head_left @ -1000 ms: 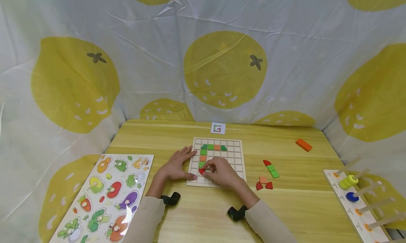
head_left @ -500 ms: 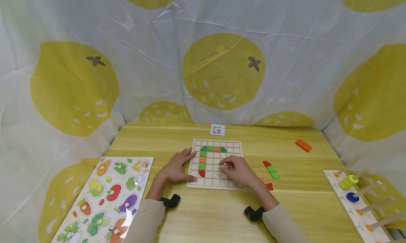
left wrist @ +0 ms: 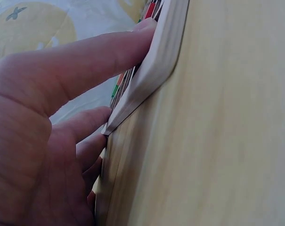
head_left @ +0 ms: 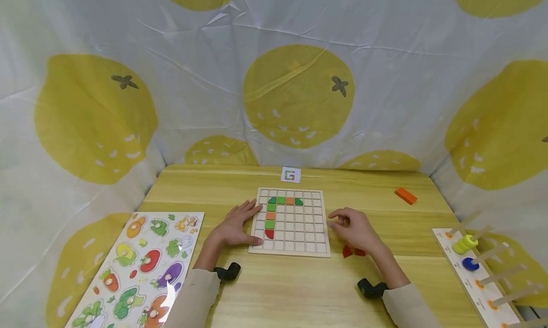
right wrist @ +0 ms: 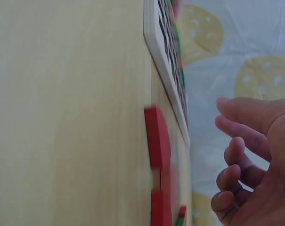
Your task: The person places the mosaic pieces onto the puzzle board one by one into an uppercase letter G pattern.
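**Hands at the grid board**

The square wooden grid board (head_left: 299, 245) lies flat mid-table, edges square to the person. The left hand (head_left: 234, 226) presses straight fingers against its left edge. The right hand (head_left: 355, 227) hovers beside it, loosely curled, empty, over red wooden pieces (head_left: 352, 253).

There is one grid board (head_left: 289, 245) on the bench (head_left: 299, 290). It has seven small tiles: four green (head_left: 271, 207), two orange (head_left: 289, 200), one red (head_left: 269, 234). Two hands (head_left: 233, 228) are out. One card (head_left: 290, 175) and one orange block (head_left: 405, 195) lie apart. Maybe two loose red pieces (head_left: 347, 252).
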Action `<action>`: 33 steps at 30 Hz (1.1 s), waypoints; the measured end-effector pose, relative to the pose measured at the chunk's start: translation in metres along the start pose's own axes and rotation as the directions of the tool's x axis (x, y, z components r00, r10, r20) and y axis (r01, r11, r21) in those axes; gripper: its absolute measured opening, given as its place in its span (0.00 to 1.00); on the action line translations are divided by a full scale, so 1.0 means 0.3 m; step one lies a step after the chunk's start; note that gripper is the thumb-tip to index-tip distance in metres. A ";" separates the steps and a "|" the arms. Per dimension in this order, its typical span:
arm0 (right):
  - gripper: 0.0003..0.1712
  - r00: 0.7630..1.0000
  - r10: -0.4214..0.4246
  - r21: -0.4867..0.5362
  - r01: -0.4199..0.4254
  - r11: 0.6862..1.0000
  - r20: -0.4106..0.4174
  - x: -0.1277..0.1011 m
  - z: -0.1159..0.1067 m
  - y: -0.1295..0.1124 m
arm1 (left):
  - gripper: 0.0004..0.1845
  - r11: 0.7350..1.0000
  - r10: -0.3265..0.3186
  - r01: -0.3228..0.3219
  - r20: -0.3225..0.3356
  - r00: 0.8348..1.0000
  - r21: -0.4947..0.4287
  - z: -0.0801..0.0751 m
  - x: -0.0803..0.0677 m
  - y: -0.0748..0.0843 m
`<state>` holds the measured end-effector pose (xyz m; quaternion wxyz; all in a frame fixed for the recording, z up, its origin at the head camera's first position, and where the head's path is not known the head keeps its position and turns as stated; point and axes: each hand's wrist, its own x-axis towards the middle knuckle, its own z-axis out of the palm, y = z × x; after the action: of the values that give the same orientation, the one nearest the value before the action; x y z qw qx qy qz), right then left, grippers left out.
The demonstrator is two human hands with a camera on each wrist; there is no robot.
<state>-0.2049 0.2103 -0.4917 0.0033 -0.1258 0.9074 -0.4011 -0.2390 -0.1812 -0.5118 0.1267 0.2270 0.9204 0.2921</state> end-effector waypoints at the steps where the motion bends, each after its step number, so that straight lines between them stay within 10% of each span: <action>1: 0.12 1.000 0.008 -0.003 -0.008 1.000 -0.004 -0.009 -0.011 0.012 | 0.58 1.000 0.000 0.000 0.001 1.000 -0.003 0.000 0.001 0.001; 33: 0.23 0.982 0.187 -0.078 -0.189 0.979 -0.034 -0.169 -0.199 0.225 | 0.59 1.000 0.001 -0.001 -0.005 1.000 0.014 0.009 0.004 -0.010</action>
<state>-0.1774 0.3092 -0.5052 0.0243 -0.0342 0.9306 -0.3636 -0.2400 -0.1816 -0.5159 0.1224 0.2275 0.9227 0.2862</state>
